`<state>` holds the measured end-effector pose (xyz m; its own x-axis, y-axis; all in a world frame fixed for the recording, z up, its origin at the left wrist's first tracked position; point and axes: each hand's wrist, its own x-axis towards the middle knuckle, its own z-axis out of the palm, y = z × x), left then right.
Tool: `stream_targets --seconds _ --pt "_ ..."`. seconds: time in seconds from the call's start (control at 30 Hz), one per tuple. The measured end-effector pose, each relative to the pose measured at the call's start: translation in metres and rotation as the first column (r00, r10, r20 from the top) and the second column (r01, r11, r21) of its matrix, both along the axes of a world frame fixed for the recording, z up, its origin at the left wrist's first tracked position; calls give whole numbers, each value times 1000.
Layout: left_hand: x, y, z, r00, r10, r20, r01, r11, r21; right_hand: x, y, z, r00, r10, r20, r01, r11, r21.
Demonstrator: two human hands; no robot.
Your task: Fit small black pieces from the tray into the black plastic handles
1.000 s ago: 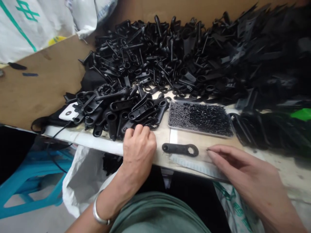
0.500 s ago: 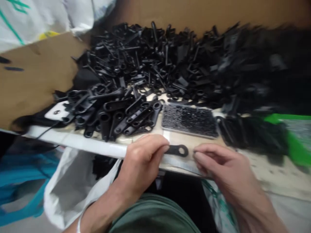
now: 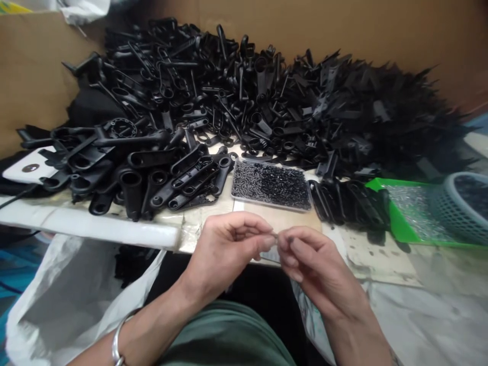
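Near the table's front edge, my left hand (image 3: 232, 246) is closed in a pinch, its fingertips touching those of my right hand (image 3: 314, 259). A tiny dark bit shows between my right thumb and index finger; what either hand grips is too small or hidden to name. Just beyond the hands lies a clear tray (image 3: 271, 206) full of tiny black and grey pieces. Black arm-shaped parts (image 3: 131, 185) are heaped to its left, and a row of long black parts (image 3: 351, 203) lies to its right.
A large pile of black parts (image 3: 244, 86) spreads along the back. At right are a green tray (image 3: 400, 223) of small clear pieces and a grey basket (image 3: 453, 211). A white device (image 3: 26, 168) lies far left. Below hangs a white bag (image 3: 41, 300).
My hands have come together. The black part with a ring end that showed at my left fingertips is out of sight. The view has shifted right, bringing the grey basket in.
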<state>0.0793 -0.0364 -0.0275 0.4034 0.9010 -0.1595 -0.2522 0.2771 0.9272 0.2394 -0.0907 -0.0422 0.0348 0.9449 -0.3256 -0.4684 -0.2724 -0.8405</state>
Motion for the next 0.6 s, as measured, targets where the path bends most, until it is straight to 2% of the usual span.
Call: stream_targets --seconds 0.2,0.43,0.53,0.6 --pt "3 -1 -2 999 -24 37 26 999 -39 -3 1 -3 998 -10 57 9 1000 20" --pt "3 0 0 999 -38 11 38 999 -34 0 -2 -7 971 -54 234 30 994 105" --pt "3 0 1 999 -48 8 48 999 -20 3 -5 -7 908 -103 406 33 984 177" --pt "4 0 0 999 -53 6 53 999 0 3 -6 -5 823 -151 548 20 971 237"
